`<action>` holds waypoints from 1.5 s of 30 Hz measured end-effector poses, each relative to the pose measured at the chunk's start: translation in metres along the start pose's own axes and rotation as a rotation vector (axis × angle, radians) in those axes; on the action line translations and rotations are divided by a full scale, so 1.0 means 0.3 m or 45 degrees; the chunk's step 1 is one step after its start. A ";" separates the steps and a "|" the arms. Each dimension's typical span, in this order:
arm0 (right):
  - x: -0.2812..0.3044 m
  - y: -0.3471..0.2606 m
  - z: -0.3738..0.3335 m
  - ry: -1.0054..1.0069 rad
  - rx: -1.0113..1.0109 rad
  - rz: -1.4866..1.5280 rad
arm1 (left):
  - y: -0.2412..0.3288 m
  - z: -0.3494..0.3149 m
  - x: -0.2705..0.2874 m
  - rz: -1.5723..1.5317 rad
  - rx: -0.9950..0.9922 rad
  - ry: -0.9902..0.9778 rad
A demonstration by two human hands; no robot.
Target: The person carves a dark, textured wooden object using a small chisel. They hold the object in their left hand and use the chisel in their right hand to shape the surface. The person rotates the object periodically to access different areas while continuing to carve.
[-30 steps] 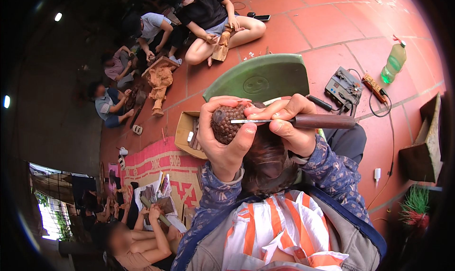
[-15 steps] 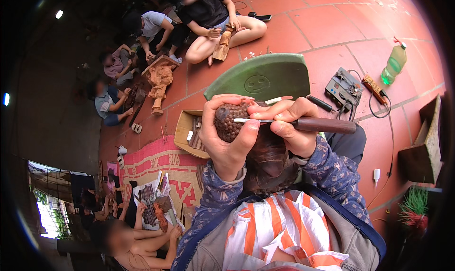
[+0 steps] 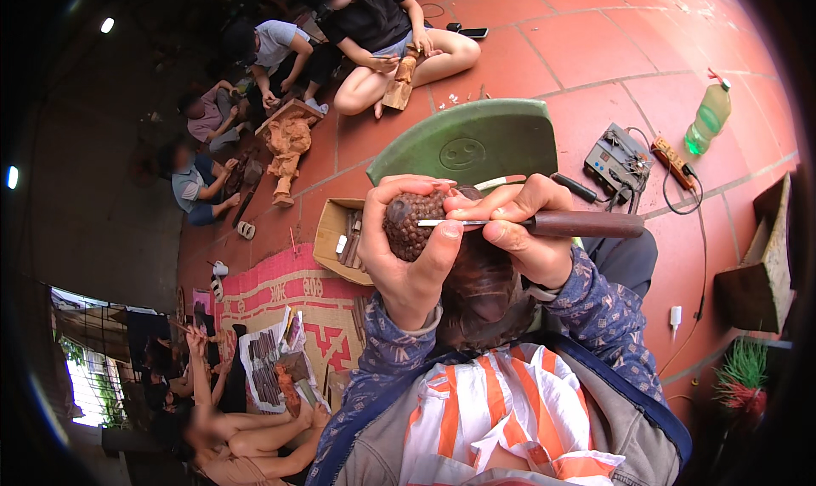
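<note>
Two hands at work on a small dark carving, held up close over a red tiled floor.

The left hand (image 3: 408, 261) is wrapped around a knobbly brown wooden carving (image 3: 410, 224), fingers curled over its top and thumb pressed along its right side. The right hand (image 3: 518, 240) is closed around the brown handle of a chisel (image 3: 561, 224), whose thin metal blade lies across the carving's face (the tip touches the wood beside the left thumb). Just beyond the hands stand a green plastic stool (image 3: 476, 142) and a cardboard box (image 3: 336, 240) of tools. Other people (image 3: 374, 27) sit carving further off.
</note>
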State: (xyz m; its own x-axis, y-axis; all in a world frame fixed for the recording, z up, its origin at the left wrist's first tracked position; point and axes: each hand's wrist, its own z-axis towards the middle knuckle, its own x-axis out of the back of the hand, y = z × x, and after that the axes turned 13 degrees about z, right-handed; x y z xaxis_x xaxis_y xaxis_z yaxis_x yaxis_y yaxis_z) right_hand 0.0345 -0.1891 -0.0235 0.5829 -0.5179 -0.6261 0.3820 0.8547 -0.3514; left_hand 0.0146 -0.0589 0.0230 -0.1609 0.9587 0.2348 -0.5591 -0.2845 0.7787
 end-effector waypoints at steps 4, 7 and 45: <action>0.007 -0.024 -0.001 -0.134 -0.019 -0.163 | -0.003 0.004 0.000 -0.022 -0.039 -0.006; 0.008 -0.019 0.006 -0.182 0.026 -0.184 | -0.008 0.005 0.006 -0.025 -0.023 -0.012; -0.041 -0.212 -0.283 0.475 -0.066 -0.409 | -0.096 0.038 0.040 -0.430 -0.048 -0.477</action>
State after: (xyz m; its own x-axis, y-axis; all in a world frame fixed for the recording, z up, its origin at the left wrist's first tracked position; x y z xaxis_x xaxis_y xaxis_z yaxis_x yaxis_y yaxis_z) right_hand -0.0579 -0.2340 -0.0525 0.1413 -0.7162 -0.6834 0.4587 0.6591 -0.5959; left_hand 0.0378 -0.0393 0.0101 0.3327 0.9273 0.1716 -0.5600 0.0479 0.8271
